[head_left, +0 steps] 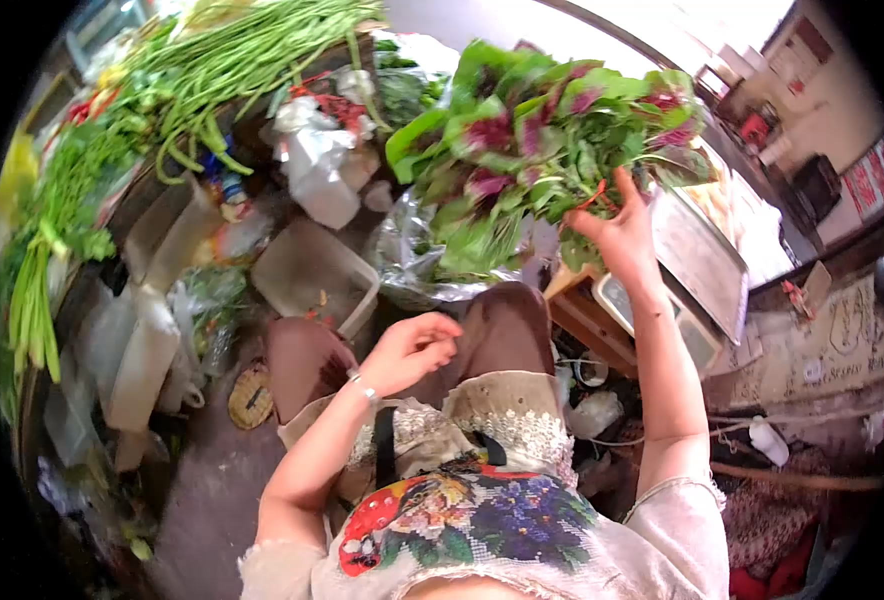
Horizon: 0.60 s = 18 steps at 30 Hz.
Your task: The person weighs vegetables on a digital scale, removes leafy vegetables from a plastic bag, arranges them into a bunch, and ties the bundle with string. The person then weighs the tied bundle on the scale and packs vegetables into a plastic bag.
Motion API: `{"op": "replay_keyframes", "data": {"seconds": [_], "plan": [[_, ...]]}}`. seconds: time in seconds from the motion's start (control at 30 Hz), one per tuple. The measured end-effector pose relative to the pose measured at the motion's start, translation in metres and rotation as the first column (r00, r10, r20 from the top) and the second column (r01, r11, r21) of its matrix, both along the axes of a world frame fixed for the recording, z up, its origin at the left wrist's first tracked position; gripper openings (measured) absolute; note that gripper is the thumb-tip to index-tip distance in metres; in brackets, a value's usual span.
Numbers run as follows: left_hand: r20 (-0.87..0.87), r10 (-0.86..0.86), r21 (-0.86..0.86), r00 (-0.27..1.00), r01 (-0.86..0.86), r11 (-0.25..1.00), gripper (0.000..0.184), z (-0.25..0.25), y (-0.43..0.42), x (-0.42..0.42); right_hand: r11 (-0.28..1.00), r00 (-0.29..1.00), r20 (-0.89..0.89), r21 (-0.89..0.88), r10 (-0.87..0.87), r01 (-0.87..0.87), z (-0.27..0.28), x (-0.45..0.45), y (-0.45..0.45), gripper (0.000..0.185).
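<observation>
My right hand point(617, 235) is closed around the stem end of a bunch of red amaranth point(522, 130), with broad green leaves marked in purple-red. A red tie point(594, 197) shows at its fingers. The bunch is above a clear plastic bag point(407, 255) and the edge of a scale point(702, 260). Over my lap, my left hand point(410, 352) has loosely curled fingers with a gap at the thumb. Nothing shows in it, and a bracelet is on its wrist.
Long green stalks point(252, 60) and leafy celery-like greens point(47, 270) lie along the left ledge. A plastic bin point(314, 270) stands before my knees, with white bags point(322, 170) hanging behind it. Cords and a cardboard sheet point(832, 330) are at right.
</observation>
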<state>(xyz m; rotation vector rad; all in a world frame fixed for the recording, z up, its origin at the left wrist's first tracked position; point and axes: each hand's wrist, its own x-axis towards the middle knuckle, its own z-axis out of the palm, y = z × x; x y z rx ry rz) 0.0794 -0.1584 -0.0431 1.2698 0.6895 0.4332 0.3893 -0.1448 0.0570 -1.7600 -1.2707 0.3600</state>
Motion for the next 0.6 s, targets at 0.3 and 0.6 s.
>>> {"op": "replay_keyframes", "data": {"seconds": [0.3,0.6], "plan": [[0.453,0.345,-0.474,0.822,-0.106,0.874,0.049,-0.001,0.036,0.017,0.968,0.839,0.482,-0.108,0.252,-0.228,-0.021,-0.134,0.016,0.084],[0.647,0.626,-0.704,0.436,0.025,0.71,0.047,-0.039,0.045,0.027,0.908,0.701,0.635,-0.003,0.325,-0.419,-0.034,-0.183,-0.023,0.086]]}}
